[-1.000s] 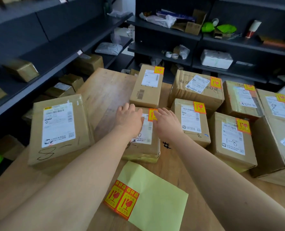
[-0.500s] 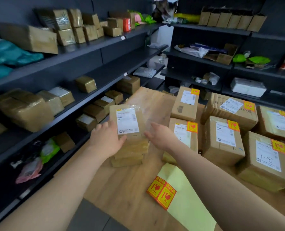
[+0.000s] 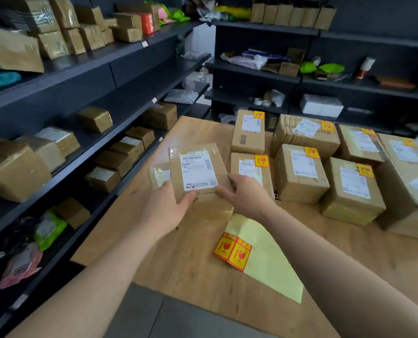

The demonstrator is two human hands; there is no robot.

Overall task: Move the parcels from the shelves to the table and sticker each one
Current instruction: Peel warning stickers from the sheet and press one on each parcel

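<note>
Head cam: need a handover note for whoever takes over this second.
Hands: left grip and right grip both hold one parcel over the table, with another box below it. No sticker is visible on the parcel.
Done: several stickered parcels sit on the table.
Left: sticker the held parcel from the sticker sheet, which shows two stickers. Many shelf parcels are yet to move.
</note>
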